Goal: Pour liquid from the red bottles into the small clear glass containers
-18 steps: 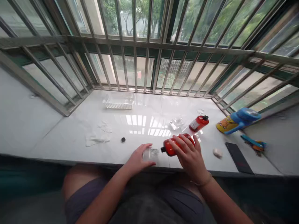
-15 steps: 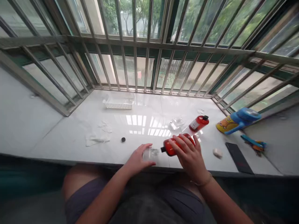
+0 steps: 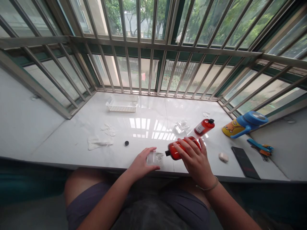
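Right hand (image 3: 195,161) curled around a red bottle (image 3: 176,151), lower centre; left hand (image 3: 140,164), fingers spread, on a clear plastic packet (image 3: 153,158) just beside.

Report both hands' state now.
Left hand: half open, fingers on a clear plastic packet; whether it grips cannot be told.
Right hand: closed, holding a red bottle.
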### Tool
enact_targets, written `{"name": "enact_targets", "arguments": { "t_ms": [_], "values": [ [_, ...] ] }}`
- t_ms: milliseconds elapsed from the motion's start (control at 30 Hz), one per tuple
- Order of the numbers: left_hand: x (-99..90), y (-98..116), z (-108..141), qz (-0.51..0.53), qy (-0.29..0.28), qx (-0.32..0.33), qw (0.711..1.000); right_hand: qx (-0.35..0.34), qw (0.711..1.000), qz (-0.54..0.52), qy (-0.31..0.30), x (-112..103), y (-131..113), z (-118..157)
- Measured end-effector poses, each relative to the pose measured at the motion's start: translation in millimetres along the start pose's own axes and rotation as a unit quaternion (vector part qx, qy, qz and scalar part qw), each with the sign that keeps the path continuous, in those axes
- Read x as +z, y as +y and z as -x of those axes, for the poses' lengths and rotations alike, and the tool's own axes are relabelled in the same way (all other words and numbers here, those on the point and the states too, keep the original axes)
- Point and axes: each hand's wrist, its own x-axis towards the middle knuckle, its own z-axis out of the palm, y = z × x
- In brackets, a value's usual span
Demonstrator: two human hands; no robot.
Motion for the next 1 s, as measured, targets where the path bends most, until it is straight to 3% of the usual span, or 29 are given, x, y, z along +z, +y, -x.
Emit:
{"name": "enact_targets", "arguments": {
  "t_ms": [1000],
  "values": [
    [-0.2, 2.2, 1.0, 0.006, 0.003, 0.001, 1.0, -0.024, 1.0, 0.013, 0.008, -6.8, 0.3, -6.4]
  ]
}}
